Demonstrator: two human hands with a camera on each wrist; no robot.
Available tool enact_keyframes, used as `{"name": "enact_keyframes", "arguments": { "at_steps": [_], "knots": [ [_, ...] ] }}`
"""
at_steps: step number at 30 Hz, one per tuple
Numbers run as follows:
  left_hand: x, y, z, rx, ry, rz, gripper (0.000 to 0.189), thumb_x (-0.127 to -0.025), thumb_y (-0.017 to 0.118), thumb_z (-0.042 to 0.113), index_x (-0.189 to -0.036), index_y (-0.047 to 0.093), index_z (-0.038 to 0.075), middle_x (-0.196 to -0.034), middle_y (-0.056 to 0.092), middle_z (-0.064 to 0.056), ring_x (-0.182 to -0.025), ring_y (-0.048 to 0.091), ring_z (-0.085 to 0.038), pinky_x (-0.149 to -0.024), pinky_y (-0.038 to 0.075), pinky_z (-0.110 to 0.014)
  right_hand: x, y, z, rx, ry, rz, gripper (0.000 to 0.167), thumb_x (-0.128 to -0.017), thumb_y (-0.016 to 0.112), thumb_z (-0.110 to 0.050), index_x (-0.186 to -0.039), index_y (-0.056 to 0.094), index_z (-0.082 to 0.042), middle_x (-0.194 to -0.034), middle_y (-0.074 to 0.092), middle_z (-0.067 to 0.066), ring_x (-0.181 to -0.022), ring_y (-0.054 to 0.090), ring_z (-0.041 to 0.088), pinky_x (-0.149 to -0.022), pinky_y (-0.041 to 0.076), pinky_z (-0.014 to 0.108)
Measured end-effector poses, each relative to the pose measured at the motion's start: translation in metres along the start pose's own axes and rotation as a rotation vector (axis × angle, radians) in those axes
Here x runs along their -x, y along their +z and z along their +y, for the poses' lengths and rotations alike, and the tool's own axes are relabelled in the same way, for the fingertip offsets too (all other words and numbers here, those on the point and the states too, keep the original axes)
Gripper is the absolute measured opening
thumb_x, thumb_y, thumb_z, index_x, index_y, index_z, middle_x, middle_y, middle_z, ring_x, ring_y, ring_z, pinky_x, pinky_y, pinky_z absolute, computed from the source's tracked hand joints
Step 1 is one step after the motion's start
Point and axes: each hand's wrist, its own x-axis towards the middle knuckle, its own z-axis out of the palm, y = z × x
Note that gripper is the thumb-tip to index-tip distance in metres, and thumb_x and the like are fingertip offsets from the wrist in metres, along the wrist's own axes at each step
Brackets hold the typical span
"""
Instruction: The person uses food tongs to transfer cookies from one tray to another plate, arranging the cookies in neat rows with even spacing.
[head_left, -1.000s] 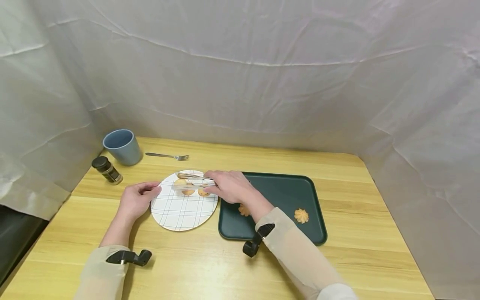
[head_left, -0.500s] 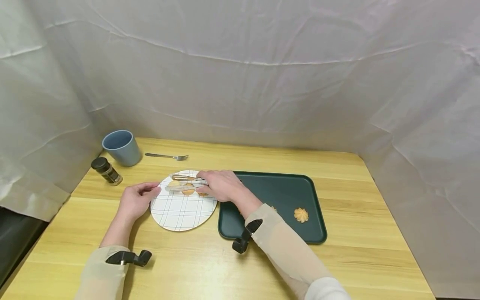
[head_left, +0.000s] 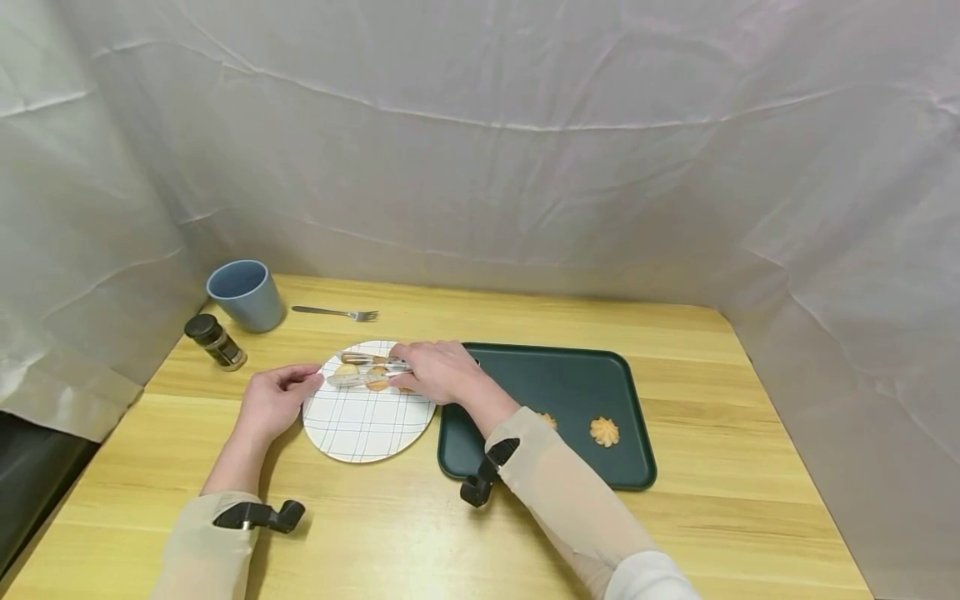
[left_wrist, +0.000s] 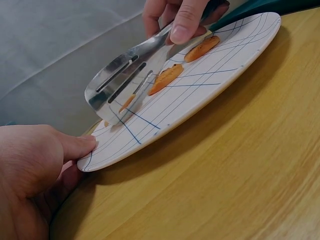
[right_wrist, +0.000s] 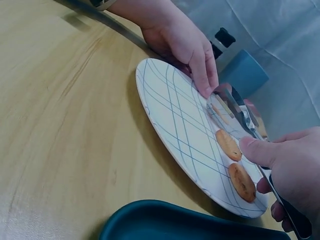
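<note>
My left hand (head_left: 273,404) pinches the left rim of a round white plate (head_left: 367,433) with blue grid lines, thumb on top. My right hand (head_left: 438,371) grips slotted metal tongs (left_wrist: 117,75) held low over the plate's far half. Several round cookies lie there; a pale cookie (head_left: 347,372) is at the tong ends, partly hidden. Whether the tongs grip it, I cannot tell. Two golden cookies, one (right_wrist: 228,145) nearer the tong ends and another (right_wrist: 242,182) nearer the tray, lie flat on the plate in the right wrist view.
A dark green tray (head_left: 570,383) right of the plate holds a flower-shaped cookie (head_left: 604,432) and another (head_left: 549,420) partly behind my right sleeve. A blue-grey cup (head_left: 251,300), a spice jar (head_left: 216,342) and a fork (head_left: 335,313) stand or lie at the back left. Curtains enclose the table.
My right hand and the tongs have moved a little left over the plate, mostly in the first half second. The left hand and the plate have stayed put.
</note>
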Motion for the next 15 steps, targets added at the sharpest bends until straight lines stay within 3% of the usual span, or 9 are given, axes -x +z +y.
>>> {"name": "enact_keyframes", "arguments": {
  "at_steps": [15],
  "knots": [
    [0.0004, 0.0011, 0.0003, 0.002, 0.004, -0.002, 0.042, -0.105, 0.069, 0.036, -0.131, 0.074, 0.004, -0.118, 0.075, -0.015, -0.101, 0.064, -0.023, -0.08, 0.049, -0.027, 0.0031, 0.0022, -0.0043, -0.007, 0.023, 0.009, 0.054, -0.107, 0.056, -0.055, -0.153, 0.055, -0.025, -0.137, 0.068, -0.002, -0.095, 0.066, 0.015, -0.069, 0.049, 0.033]
  ]
}}
